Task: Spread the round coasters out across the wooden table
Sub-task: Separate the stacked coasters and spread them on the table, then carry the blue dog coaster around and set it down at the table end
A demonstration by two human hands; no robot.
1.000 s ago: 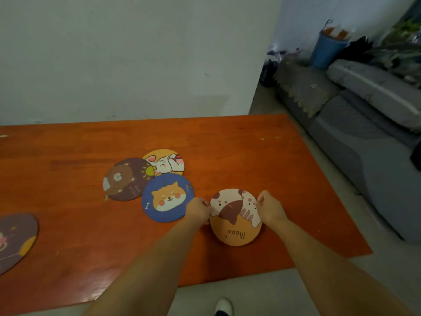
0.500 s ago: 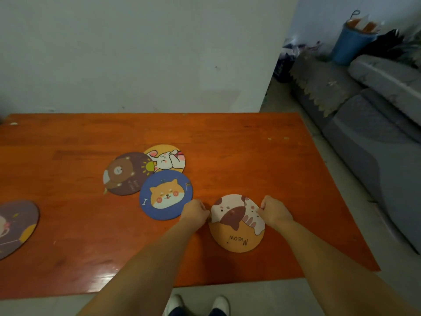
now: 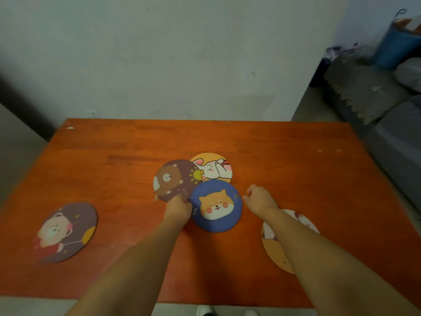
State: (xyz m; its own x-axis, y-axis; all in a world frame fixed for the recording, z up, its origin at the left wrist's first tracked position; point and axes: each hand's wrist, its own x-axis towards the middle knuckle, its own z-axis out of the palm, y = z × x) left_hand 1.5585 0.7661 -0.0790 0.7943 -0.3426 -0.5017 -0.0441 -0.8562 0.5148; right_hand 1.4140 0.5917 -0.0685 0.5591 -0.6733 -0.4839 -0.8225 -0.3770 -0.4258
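Both hands flank the blue dog coaster [image 3: 216, 205] mid-bench [image 3: 296, 169], ready to slide it off the overlapping cluster: left hand [image 3: 177, 209] curled closed against its edge, right hand [image 3: 259, 199] loosely curled, empty.

The right forearm [image 3: 319, 254] hides much of the cat coaster [image 3: 272, 249] behind the right hand [image 3: 259, 199]. The left hand [image 3: 177, 209] hides its own fingertips and the brown bear coaster's [image 3: 173, 179] near rim.

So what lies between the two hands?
In the head view, the blue dog coaster lies flat between the left hand and right hand, both at its edges.
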